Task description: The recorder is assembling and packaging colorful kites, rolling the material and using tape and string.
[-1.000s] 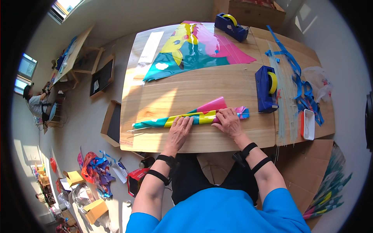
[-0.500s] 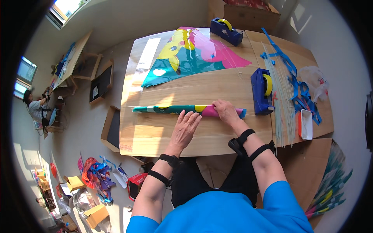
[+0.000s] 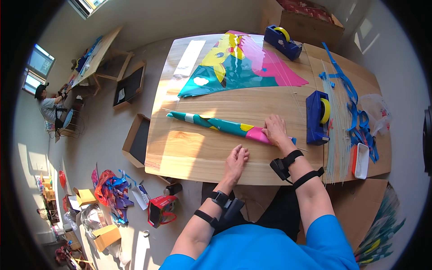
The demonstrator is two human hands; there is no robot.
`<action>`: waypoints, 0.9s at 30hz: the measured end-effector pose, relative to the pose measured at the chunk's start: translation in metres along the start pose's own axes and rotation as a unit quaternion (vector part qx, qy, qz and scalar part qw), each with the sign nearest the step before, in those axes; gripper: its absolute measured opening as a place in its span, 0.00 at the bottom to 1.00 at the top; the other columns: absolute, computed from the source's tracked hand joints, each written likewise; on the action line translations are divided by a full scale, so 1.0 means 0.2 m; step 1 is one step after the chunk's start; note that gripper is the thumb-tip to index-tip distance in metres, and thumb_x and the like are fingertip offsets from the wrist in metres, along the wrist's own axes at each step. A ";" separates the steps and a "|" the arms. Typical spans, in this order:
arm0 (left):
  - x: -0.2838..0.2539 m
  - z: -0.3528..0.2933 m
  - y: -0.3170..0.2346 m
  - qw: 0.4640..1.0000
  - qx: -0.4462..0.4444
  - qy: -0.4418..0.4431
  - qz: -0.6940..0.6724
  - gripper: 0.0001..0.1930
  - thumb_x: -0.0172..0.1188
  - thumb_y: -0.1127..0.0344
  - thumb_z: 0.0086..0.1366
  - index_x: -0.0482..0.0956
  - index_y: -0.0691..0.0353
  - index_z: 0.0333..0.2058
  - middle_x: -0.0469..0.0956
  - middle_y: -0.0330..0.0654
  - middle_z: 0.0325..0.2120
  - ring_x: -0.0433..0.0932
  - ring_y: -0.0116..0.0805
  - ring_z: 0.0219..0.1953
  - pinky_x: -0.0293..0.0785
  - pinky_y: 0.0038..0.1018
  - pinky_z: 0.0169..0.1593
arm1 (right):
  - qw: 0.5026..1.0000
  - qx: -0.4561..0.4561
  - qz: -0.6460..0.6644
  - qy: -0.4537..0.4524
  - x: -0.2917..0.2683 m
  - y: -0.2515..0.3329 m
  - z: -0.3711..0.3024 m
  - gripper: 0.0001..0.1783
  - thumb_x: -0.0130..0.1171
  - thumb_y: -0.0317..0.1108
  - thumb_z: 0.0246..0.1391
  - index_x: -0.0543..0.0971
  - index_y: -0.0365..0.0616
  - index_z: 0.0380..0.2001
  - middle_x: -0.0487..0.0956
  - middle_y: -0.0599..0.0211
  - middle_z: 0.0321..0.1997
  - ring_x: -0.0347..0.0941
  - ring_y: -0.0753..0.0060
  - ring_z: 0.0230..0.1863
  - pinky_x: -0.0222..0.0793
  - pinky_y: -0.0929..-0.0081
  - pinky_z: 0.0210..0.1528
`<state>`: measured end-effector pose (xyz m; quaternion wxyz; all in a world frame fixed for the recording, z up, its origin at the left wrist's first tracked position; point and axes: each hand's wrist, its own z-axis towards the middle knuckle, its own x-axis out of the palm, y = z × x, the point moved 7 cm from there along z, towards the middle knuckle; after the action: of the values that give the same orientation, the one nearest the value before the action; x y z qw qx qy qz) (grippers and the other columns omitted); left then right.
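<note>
Rolled film (image 3: 223, 125) on the table (image 3: 288, 168), newly slanted, is apparently steadied only by the right hand (image 3: 276, 129) at three o'clock (clamping indeterminable), the left hand (image 3: 236, 161) having withdrawn to six o'clock, fingers loosely apart

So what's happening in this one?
Someone at a wooden table has their right hand on a rolled-up colourful sheet, near its right end. Their left hand is empty, nearer the body and apart from the roll. Flat printed sheeting lies beyond, and a blue tape dispenser stands to the right. Another person sits at a separate table, far left.
</note>
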<state>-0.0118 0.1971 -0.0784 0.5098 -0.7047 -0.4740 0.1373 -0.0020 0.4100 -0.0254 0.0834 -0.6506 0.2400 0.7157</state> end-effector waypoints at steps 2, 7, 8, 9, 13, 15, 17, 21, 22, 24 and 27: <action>0.04 -0.03 0.01 0.998 -0.041 -0.015 -0.050 0.28 0.51 0.55 0.73 0.59 0.66 0.64 0.73 0.48 0.55 0.75 0.34 0.53 0.73 0.26 0.56 | 0.999 0.013 0.034 -0.011 0.05 -0.01 -0.06 0.15 0.72 0.41 0.41 0.80 0.47 0.30 0.79 0.63 0.41 0.72 0.57 0.49 0.64 0.56 0.51; 0.08 -0.05 0.04 0.992 -0.072 -0.039 -0.100 0.30 0.48 0.51 0.74 0.57 0.65 0.65 0.68 0.50 0.60 0.69 0.38 0.60 0.66 0.29 0.62 | 0.992 0.080 0.095 -0.005 0.01 0.02 -0.22 0.14 0.71 0.39 0.42 0.77 0.45 0.25 0.78 0.60 0.35 0.73 0.54 0.45 0.66 0.55 0.46; 0.08 -0.06 0.03 0.992 -0.071 -0.043 -0.099 0.30 0.48 0.51 0.74 0.57 0.65 0.65 0.68 0.50 0.60 0.69 0.38 0.61 0.66 0.29 0.62 | 0.991 0.086 0.098 -0.004 0.01 0.01 -0.23 0.14 0.71 0.39 0.43 0.76 0.44 0.22 0.78 0.59 0.33 0.73 0.53 0.43 0.67 0.55 0.43; 0.08 -0.08 0.05 0.992 -0.071 -0.045 -0.098 0.30 0.48 0.51 0.74 0.57 0.65 0.65 0.68 0.50 0.60 0.69 0.38 0.61 0.66 0.29 0.62 | 0.993 0.077 0.088 -0.015 0.01 0.03 -0.24 0.14 0.71 0.39 0.43 0.76 0.43 0.22 0.78 0.59 0.33 0.74 0.53 0.42 0.67 0.55 0.43; 0.06 -0.14 0.07 0.992 -0.071 -0.048 -0.094 0.31 0.47 0.48 0.73 0.57 0.64 0.65 0.67 0.50 0.60 0.68 0.40 0.62 0.64 0.32 0.64 | 0.995 0.032 0.054 -0.080 -0.01 0.08 -0.29 0.14 0.70 0.37 0.44 0.75 0.42 0.22 0.79 0.58 0.32 0.74 0.54 0.40 0.68 0.55 0.43; 0.07 -0.17 0.08 0.991 -0.074 -0.044 -0.104 0.32 0.46 0.45 0.73 0.57 0.64 0.65 0.67 0.50 0.61 0.67 0.40 0.62 0.62 0.32 0.65 | 0.989 0.033 0.124 -0.078 -0.02 0.08 -0.34 0.13 0.69 0.36 0.45 0.75 0.42 0.23 0.78 0.58 0.31 0.74 0.54 0.39 0.68 0.57 0.42; 0.06 -0.19 0.08 0.989 -0.078 -0.038 -0.121 0.34 0.45 0.42 0.72 0.57 0.63 0.65 0.66 0.49 0.61 0.67 0.41 0.62 0.60 0.33 0.66 | 0.959 0.064 0.276 -0.030 0.02 0.12 -0.39 0.12 0.69 0.34 0.46 0.74 0.42 0.24 0.77 0.58 0.30 0.74 0.53 0.37 0.68 0.58 0.42; 0.08 -0.27 0.06 0.972 -0.087 -0.001 -0.219 0.29 0.46 0.41 0.71 0.66 0.58 0.58 0.73 0.44 0.52 0.72 0.33 0.55 0.65 0.31 0.61 | 0.946 -0.208 0.074 -0.237 -0.29 0.57 -0.74 0.08 0.64 0.32 0.50 0.74 0.45 0.29 0.76 0.63 0.32 0.75 0.59 0.37 0.69 0.63 0.45; 0.09 -0.28 0.07 0.962 -0.062 0.059 -0.259 0.25 0.48 0.42 0.71 0.69 0.56 0.55 0.75 0.41 0.48 0.74 0.29 0.50 0.68 0.30 0.57 | 0.949 -0.225 0.057 -0.213 -0.28 0.62 -0.82 0.09 0.64 0.32 0.50 0.74 0.44 0.29 0.77 0.63 0.32 0.75 0.60 0.38 0.69 0.64 0.46; 0.04 -0.30 0.13 0.970 -0.030 0.027 -0.241 0.10 0.55 0.58 0.71 0.73 0.54 0.45 0.77 0.33 0.33 0.77 0.22 0.32 0.75 0.23 0.36 | 0.954 -0.210 0.082 -0.197 -0.24 0.69 -0.94 0.05 0.59 0.28 0.51 0.75 0.42 0.32 0.78 0.60 0.35 0.76 0.57 0.41 0.71 0.62 0.48; -0.03 -0.40 0.20 0.985 -0.039 -0.025 -0.168 0.06 0.56 0.65 0.70 0.76 0.57 0.43 0.78 0.34 0.32 0.78 0.24 0.32 0.77 0.23 0.36 | 0.941 -0.129 0.272 -0.152 -0.26 0.63 -1.08 0.06 0.60 0.28 0.54 0.77 0.39 0.35 0.79 0.61 0.36 0.77 0.58 0.42 0.72 0.62 0.47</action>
<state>0.0604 0.1450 -0.0787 0.4856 -0.6312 -0.6029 0.0485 0.1445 0.2131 0.0468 -0.1636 -0.4489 0.2974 0.8266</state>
